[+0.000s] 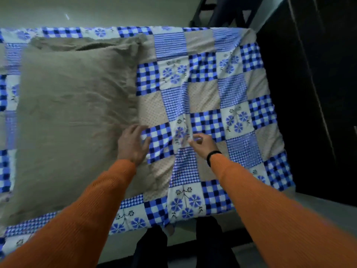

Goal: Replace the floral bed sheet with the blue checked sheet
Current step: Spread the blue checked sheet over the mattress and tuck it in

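Both hands on the blue checked sheet (222,105): left hand (133,144) flat, right hand (201,144) pinching it.

The grey pillow (73,117) covers the left half of the blue checked sheet (228,89), and both are cut off by the left edge of the view. The left hand (132,144) and right hand (201,145) are motion-blurred at the fingers, so it is unclear whether the right hand pinches the raised fold of sheet or only touches it, and both orange sleeves (270,213) run out of the bottom edge. A dark chair frame (222,12) is cropped at the top, and the dark furniture (313,93) on the right is too shadowed to identify.
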Tool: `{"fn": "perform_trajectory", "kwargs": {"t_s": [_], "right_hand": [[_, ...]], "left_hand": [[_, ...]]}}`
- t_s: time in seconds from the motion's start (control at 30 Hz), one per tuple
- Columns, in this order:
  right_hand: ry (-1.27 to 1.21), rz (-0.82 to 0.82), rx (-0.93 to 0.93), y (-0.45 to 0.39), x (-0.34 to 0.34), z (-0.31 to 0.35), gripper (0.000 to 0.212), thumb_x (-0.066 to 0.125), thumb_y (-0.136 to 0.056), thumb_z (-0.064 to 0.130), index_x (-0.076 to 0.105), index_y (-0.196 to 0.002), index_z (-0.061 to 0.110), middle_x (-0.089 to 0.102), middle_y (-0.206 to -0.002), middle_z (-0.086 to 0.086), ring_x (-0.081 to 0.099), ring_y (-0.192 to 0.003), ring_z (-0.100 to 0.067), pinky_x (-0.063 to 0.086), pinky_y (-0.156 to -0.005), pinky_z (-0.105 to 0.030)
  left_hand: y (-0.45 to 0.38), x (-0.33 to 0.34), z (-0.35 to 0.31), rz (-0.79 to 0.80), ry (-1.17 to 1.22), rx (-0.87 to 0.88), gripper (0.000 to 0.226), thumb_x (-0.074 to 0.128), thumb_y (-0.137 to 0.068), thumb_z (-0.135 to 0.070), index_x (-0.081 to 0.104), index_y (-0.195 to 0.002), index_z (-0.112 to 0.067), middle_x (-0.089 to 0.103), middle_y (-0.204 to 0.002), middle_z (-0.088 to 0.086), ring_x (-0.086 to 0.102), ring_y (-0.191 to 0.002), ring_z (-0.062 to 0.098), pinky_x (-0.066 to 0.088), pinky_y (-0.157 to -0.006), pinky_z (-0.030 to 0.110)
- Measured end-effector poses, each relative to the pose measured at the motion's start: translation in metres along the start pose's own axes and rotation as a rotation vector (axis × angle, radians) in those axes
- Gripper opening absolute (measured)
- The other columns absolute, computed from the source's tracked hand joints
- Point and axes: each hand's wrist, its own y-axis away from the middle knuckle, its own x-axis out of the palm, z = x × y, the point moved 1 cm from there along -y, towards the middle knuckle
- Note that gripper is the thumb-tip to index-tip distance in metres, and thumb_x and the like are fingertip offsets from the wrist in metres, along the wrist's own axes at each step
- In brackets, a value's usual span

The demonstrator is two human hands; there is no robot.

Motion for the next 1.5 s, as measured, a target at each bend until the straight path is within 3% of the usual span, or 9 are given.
{"fn": "perform_trajectory", "kwargs": {"t_s": [0.4,0.53,0.6,0.77,0.93,1.07,1.27,1.37,1.5], "right_hand": [[-0.012,-0.507,0.222,-0.037,-0.245,-0.267,0.044,0.059,-0.098,0.030,0.056,-0.136,0.009,0.048,-0.139,-0.021,0.047,-0.130,-0.038,0.038,-0.111,-0.040],[-0.156,-0.301,0.295,-0.057,-0.285,-0.334,0.080,0.067,-0.092,0.051,0.040,-0.151,0.004,0.044,-0.152,-0.015,0.042,-0.141,-0.035,0.036,-0.114,-0.041],[-0.308,-0.216,0.277,-0.058,-0.289,-0.355,0.071,0.067,-0.093,0.049,0.049,-0.143,0.002,0.055,-0.136,-0.009,0.052,-0.131,-0.031,0.043,-0.104,-0.040],[-0.508,-0.461,0.211,-0.062,-0.292,-0.391,0.018,0.062,-0.099,0.012,0.070,-0.108,-0.001,0.070,-0.111,-0.018,0.064,-0.102,-0.027,0.046,-0.083,-0.028],[-0.220,-0.635,0.156,-0.056,-0.289,-0.399,0.010,0.046,-0.102,0.009,0.054,-0.096,0.012,0.053,-0.101,-0.004,0.053,-0.092,-0.022,0.043,-0.081,-0.034],[-0.215,-0.822,0.214,-0.048,-0.288,-0.405,0.012,0.042,-0.102,0.008,0.054,-0.106,0.006,0.059,-0.099,-0.010,0.054,-0.088,-0.024,0.036,-0.073,-0.033],[-0.501,-0.493,0.367,-0.077,-0.278,-0.434,0.026,0.050,-0.104,0.022,0.064,-0.110,0.001,0.062,-0.100,-0.013,0.062,-0.104,-0.035,0.048,-0.089,-0.038],[-0.588,-0.307,0.433,-0.083,-0.288,-0.450,0.044,0.044,-0.107,0.034,0.060,-0.133,0.003,0.062,-0.124,-0.010,0.058,-0.118,-0.031,0.045,-0.103,-0.039],[-0.545,-0.104,0.518,-0.076,-0.284,-0.476,0.038,0.053,-0.104,0.029,0.060,-0.138,0.013,0.059,-0.137,-0.010,0.056,-0.120,-0.030,0.049,-0.099,-0.038]], "left_hand": [[-0.017,0.179,-0.205,0.550,-0.144,0.263,0.031,0.058,-0.100,-0.041,0.066,-0.122,-0.021,0.068,-0.105,-0.003,0.063,-0.093,0.019,0.055,-0.083,0.039],[-0.005,0.252,-0.258,0.596,-0.155,0.261,0.033,0.058,-0.098,-0.045,0.066,-0.122,-0.024,0.070,-0.108,-0.003,0.065,-0.093,0.018,0.057,-0.083,0.039],[0.005,0.284,-0.285,0.609,-0.136,0.250,0.031,0.064,-0.096,-0.038,0.069,-0.119,-0.019,0.073,-0.105,0.003,0.069,-0.092,0.022,0.058,-0.081,0.039],[0.011,0.347,-0.357,0.614,-0.242,0.260,0.030,0.063,-0.092,-0.053,0.066,-0.110,-0.029,0.070,-0.102,-0.004,0.067,-0.093,0.018,0.058,-0.079,0.038],[0.008,0.381,-0.407,0.643,-0.487,0.337,0.057,0.058,-0.085,-0.072,0.052,-0.119,-0.027,0.059,-0.111,-0.004,0.061,-0.097,0.020,0.056,-0.081,0.041],[0.014,0.395,-0.418,0.641,-0.427,0.483,0.057,0.058,-0.091,-0.062,0.046,-0.136,-0.028,0.051,-0.128,0.004,0.052,-0.112,0.024,0.051,-0.093,0.043],[0.010,0.408,-0.427,0.581,-0.541,0.666,0.062,0.052,-0.096,-0.056,0.035,-0.151,-0.032,0.025,-0.161,0.007,0.024,-0.148,0.031,0.028,-0.119,0.053],[-0.003,0.413,-0.440,0.627,-0.597,0.732,0.063,0.042,-0.100,-0.056,0.029,-0.156,-0.030,0.021,-0.166,0.005,0.015,-0.153,0.029,0.019,-0.123,0.055],[-0.020,0.438,-0.464,0.732,-0.731,0.842,0.059,0.028,-0.103,-0.058,0.034,-0.155,-0.031,0.027,-0.165,0.001,0.016,-0.154,0.027,0.009,-0.123,0.060]]}}
